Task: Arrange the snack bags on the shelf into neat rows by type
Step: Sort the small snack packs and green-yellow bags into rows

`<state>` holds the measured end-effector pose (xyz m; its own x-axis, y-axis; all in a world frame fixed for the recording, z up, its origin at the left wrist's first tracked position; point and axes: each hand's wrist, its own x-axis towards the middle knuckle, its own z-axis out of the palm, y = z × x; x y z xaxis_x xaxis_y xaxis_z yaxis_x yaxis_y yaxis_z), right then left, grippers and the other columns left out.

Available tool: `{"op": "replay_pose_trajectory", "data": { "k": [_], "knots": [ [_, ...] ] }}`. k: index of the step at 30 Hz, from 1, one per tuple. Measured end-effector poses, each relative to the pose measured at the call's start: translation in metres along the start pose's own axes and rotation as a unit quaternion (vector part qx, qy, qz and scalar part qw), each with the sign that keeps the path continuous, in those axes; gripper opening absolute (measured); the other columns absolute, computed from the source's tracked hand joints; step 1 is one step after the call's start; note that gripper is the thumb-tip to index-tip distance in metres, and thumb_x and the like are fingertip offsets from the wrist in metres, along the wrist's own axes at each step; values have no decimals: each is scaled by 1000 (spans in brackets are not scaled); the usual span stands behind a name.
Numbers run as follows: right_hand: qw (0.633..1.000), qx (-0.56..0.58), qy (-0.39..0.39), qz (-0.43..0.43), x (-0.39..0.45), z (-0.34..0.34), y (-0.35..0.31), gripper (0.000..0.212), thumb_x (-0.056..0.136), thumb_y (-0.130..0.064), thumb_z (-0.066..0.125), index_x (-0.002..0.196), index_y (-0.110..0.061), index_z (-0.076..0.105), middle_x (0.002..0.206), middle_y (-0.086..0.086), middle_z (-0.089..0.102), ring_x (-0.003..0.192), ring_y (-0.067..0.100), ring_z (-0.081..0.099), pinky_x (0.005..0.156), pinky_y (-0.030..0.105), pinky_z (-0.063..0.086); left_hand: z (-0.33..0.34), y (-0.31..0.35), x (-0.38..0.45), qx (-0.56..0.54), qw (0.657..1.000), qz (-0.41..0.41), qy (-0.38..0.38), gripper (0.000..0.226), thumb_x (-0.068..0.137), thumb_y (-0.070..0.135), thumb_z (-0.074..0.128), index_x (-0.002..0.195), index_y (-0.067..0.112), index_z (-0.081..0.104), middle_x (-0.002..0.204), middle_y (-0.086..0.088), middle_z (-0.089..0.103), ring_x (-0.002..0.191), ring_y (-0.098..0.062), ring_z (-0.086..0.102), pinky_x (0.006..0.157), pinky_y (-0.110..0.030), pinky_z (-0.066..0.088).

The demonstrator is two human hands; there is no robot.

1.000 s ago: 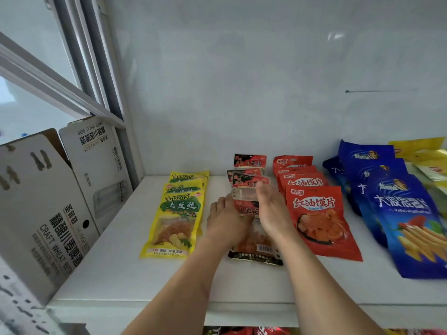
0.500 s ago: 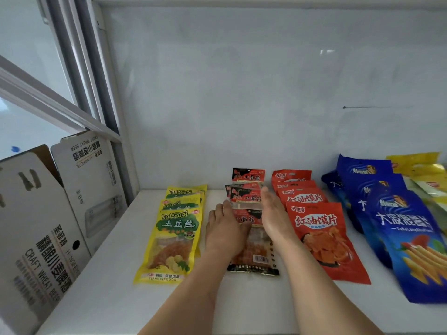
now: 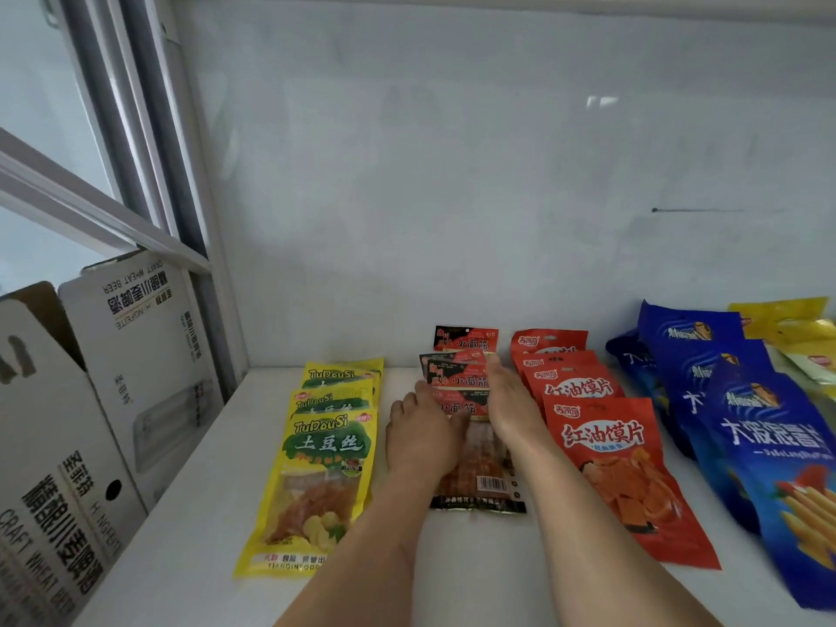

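On a white shelf (image 3: 190, 513), snack bags lie in rows running front to back. From left to right these are yellow potato-shred bags (image 3: 316, 468), small black-and-red bags (image 3: 479, 486), red bags (image 3: 624, 468) and blue bags (image 3: 778, 445). Both my hands are on the black-and-red row. My left hand (image 3: 423, 438) rests flat against its left side, thumb lying on a bag. My right hand (image 3: 506, 409) lies along its right edge with fingers straight, the tips reaching a bag further back. My hands cover the middle of that row.
Several yellow bags (image 3: 787, 328) lie at the far right behind the blue ones. Two printed cardboard beer boxes (image 3: 59, 468) stand to the left of the shelf. A white back wall (image 3: 452, 196) closes off the shelf, and a window frame (image 3: 135, 129) rises at the left.
My hands stay on the black-and-red row and have hardly shifted. My view has tilted up, so the shelf sits lower in the picture.
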<state>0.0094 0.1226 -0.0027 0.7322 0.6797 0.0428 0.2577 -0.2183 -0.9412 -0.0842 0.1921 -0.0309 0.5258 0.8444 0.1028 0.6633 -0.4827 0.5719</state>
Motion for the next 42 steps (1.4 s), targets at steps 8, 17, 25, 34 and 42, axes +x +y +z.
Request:
{"op": "replay_pose_trajectory", "data": {
  "k": [8,17,25,34,42],
  "knots": [
    [1000,-21,-17,15,24,-4,8,89,86,-83,10,133,-21,55,130,1,63,120,19,59,104,37,44,-3,3,12,-37,999,-29,-10,62,95,52,53,140,13,39,139,-12,53,132,-31,42,104,-41,41],
    [998,0,-42,44,34,-4,6,65,100,-65,17,97,-21,64,94,4,72,83,14,69,75,28,53,1,-2,8,-65,998,-19,6,41,94,47,55,122,18,49,123,-8,64,118,-31,55,97,-42,47],
    [993,-97,-38,48,46,18,22,133,48,-101,-8,138,-23,52,136,7,57,124,28,55,106,52,42,2,-12,-6,-49,998,-13,22,52,96,46,53,134,13,43,131,-13,56,125,-33,50,102,-45,44],
    [993,-103,-34,41,34,16,15,117,61,-98,-2,124,-21,60,112,-1,69,103,20,65,97,45,48,4,-15,-4,-104,995,3,14,61,93,45,53,144,17,35,141,-7,52,131,-29,47,108,-46,41],
    [986,-156,-58,19,32,10,11,73,99,-66,10,123,-21,62,119,6,67,110,23,62,101,44,45,0,-12,-6,-39,999,16,-12,73,100,48,47,160,28,11,166,-4,11,150,-31,19,120,-44,26]
  ]
}}
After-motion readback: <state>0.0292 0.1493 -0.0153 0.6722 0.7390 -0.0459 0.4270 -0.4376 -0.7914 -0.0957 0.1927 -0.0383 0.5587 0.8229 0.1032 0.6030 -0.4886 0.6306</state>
